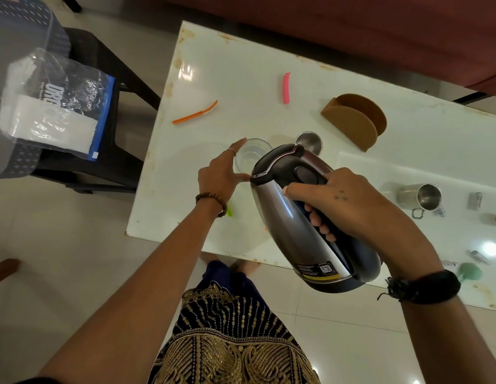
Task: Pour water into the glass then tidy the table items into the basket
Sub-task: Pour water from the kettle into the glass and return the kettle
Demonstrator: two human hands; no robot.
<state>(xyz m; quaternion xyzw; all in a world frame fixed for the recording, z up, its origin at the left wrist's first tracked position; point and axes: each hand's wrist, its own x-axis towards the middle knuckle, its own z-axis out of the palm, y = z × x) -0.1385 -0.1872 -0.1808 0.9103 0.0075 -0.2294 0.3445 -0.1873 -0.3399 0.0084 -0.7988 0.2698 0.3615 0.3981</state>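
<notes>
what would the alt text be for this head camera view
Seen from above, a person's right hand tips a steel kettle toward a clear glass that the left hand steadies on a white table. Pink and orange clips, a brown holder and a steel mug lie around.

White table [241, 79]: glass [251, 156], pink clip [286, 88], orange clip [195, 112], steel mug [418, 196].

pale glossy floor tiles [61, 245] reflect ceiling lights. a white surface [241, 87] with rust-stained edges stands beside a dark chair [102, 79]; a reddish-brown sofa [352, 29] runs along its far side.
</notes>
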